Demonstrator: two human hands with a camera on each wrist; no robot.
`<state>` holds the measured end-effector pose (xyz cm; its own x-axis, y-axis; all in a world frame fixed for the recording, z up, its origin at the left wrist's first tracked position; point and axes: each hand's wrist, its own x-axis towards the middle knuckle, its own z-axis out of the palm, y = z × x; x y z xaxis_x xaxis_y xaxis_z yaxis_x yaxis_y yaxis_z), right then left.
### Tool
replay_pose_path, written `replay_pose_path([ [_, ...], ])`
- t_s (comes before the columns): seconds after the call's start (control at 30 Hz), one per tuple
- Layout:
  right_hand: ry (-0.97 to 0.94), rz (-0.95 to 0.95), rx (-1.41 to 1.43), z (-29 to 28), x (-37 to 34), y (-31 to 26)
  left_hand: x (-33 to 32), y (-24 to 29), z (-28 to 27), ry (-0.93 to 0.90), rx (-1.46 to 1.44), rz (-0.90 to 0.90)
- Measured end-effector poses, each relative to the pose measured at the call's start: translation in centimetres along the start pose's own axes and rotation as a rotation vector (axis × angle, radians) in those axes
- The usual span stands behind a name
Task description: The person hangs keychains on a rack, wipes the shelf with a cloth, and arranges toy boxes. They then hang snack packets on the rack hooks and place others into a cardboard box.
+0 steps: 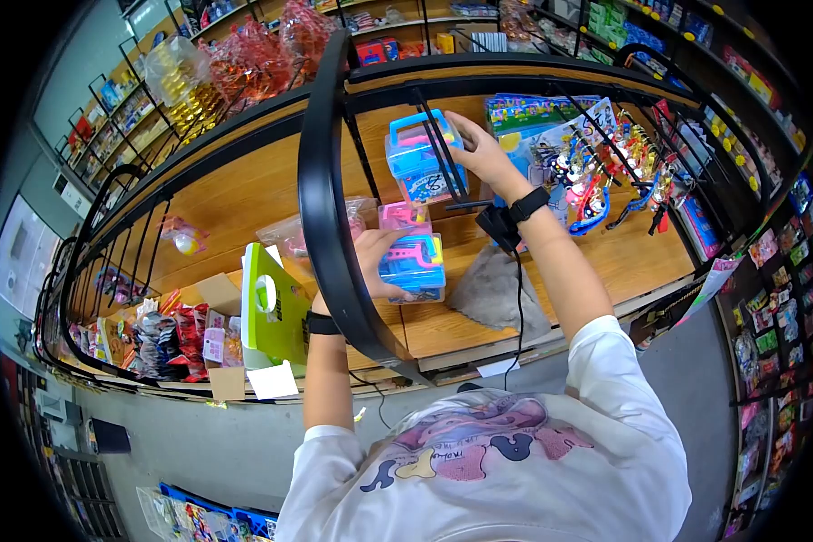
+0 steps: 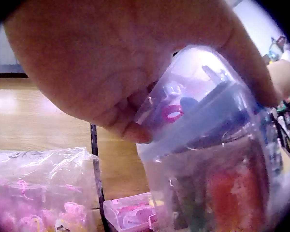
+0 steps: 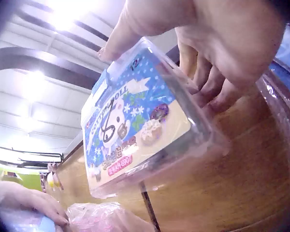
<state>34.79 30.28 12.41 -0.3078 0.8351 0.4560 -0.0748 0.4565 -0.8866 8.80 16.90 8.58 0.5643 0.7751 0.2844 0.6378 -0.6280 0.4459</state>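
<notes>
Holding a plastic case in each hand at the wooden shelf point(image 1: 641, 262).
Clamped with left hand point(image 1: 377, 262) on nearer blue case point(image 1: 413, 274), beside pink case point(image 1: 402, 215); clamped with right hand point(image 1: 488, 157) on farther blue case point(image 1: 423, 167), tilted.

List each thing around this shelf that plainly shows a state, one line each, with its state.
Cotton Doll case, closed, tilted, gripped by right hand
Blue-lidded case, closed, gripped by left hand
Clear plastic bag, crumpled
Cardboard box, open, flaps outward
Grey cloth, lying rumpled
Right wristband, fastened
Left wristband, fastened
</notes>
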Motion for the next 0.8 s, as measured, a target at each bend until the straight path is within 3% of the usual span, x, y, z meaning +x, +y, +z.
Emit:
replay_pose_path([
  [0.1, 0.012, -0.074, -0.027, 0.3, -0.1, 0.4, -1.1, 0.1, -0.2, 0.083, -0.015, -0.028],
  [0.4, 0.054, -0.049, 0.014, 0.7, 0.3, 1.0, -3.4, 2.8, -1.8, 0.254, -0.325, -0.215],
  [0.53, 0.078, -0.026, 0.004, 0.7, 0.3, 1.5, -4.4, 3.4, -2.2, 0.389, -0.356, -0.14],
  [0.6, 0.1, -0.053, -0.041, 0.9, 0.3, 1.5, -5.1, 1.9, -1.7, 0.443, -0.238, -0.115],
  [0.8, 0.235, -0.186, -0.261, 1.3, 1.2, 3.0, -7.7, 2.6, -1.5, 0.639, 0.008, -0.354],
])
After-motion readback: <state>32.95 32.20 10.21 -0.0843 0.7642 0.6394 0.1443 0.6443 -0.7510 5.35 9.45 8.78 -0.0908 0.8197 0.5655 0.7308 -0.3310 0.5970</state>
